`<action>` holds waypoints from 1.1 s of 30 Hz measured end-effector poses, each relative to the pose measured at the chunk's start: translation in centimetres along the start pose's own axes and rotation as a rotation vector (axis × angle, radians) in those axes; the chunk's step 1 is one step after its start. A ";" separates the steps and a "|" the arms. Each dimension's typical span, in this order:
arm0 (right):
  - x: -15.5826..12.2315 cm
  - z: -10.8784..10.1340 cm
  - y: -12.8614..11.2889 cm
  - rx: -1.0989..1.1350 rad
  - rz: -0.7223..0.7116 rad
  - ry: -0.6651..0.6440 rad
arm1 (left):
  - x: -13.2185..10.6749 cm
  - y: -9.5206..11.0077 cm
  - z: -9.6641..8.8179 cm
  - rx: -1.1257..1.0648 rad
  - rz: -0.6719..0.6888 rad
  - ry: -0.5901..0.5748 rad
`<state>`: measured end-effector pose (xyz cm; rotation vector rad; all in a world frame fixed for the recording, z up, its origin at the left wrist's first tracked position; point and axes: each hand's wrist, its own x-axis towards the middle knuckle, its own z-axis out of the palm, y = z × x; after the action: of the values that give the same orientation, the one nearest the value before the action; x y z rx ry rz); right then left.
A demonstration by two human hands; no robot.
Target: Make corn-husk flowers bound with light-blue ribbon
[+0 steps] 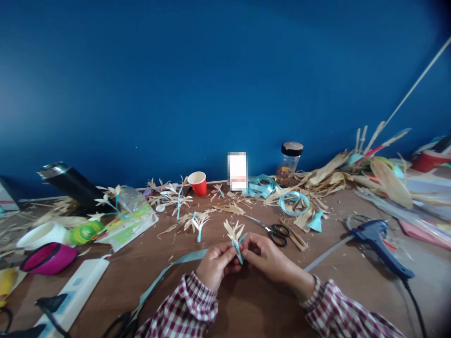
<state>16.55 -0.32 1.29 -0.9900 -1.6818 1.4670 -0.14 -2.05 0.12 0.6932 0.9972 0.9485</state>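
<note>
Sleeves: maroon-and-white checked cuffs (200, 298) flank the near side of a dried-husk flower (233, 232), whose pale petals point up above a stem wrapped in light blue;
Left hand: the left hand (215, 265), just left of the flower, is nearly closed, thumb and curled fingers pinching the stem;
Right hand: the right hand (271, 260), just right of the flower, works with fingers bent and thumb and forefinger pressed together at the blue-wrapped stem;
Ribbon: a flat light-blue ribbon (176, 260) trails left and nearward of the flower, towards black-handled scissors (121, 324);
Power: a white power strip (88, 277), black plugs fitted, lies well left of the flower on the brown tabletop (127, 267);
Glue gun: a blue hot-glue gun (382, 246), its stick pointing back towards the hands, rests well right of the flower;
Second blades: another pair of scissors (278, 234) lies open, right of the flower and slightly beyond;
Backdrop: beyond the flower stand a red paper cup (200, 186), to the left, and a black-lidded jar (289, 162), to the right; a blue wall (225, 84) rises behind.
</note>
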 end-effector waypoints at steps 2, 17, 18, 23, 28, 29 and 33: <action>0.1 -0.1 -0.2 -0.118 -0.055 0.043 | 0.0 0.1 0.1 -0.012 -0.010 0.006; 0.0 -0.3 -0.5 0.063 0.038 -0.162 | 0.2 -0.4 -0.2 -0.031 0.039 -0.039; 0.0 -0.4 -0.5 0.074 0.049 -0.175 | 0.2 -0.4 -0.3 -0.043 0.030 -0.057; 0.0 -0.5 0.1 0.144 0.093 -0.235 | 0.0 -0.3 -0.2 -0.104 -0.013 -0.131; 0.0 0.1 0.5 0.174 0.086 -0.196 | 0.1 -0.3 0.1 -0.090 0.009 -0.115; 0.0 0.3 0.5 0.177 0.092 -0.176 | 0.1 -0.3 0.1 -0.091 0.014 -0.102; 0.0 1.1 0.3 0.169 0.091 -0.068 | 0.3 -0.4 0.1 -0.106 0.037 -0.055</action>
<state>15.62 -0.82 0.80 -0.9436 -1.5473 1.6893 0.16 -1.99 -0.29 0.6474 0.8813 1.0027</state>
